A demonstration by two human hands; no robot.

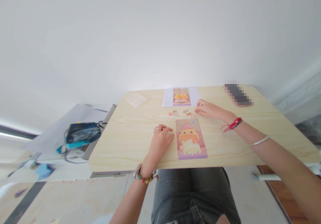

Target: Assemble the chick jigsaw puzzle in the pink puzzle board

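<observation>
A jigsaw puzzle (189, 125) with a yellow cartoon figure in a pink hat lies on the table near its front edge. Its border and upper part are joined, while a pale gap shows in the lower middle. My left hand (162, 138) rests just left of the puzzle, fingers loosely bent and thumb apart, holding nothing. Beyond the puzzle lie two small clusters of loose puzzle pieces (173, 113). At the right cluster (188, 113), my right hand (207, 109) has its fingertips pinched together on what looks like a puzzle piece, mostly hidden by the fingers.
A white sheet with a printed picture (182, 97) of the same figure lies by the wall. On the wooden table (125, 133) are a pale flat packet (136, 99) at back left and a phone (238, 94) at back right. A dark bag (84, 133) sits beyond the left edge.
</observation>
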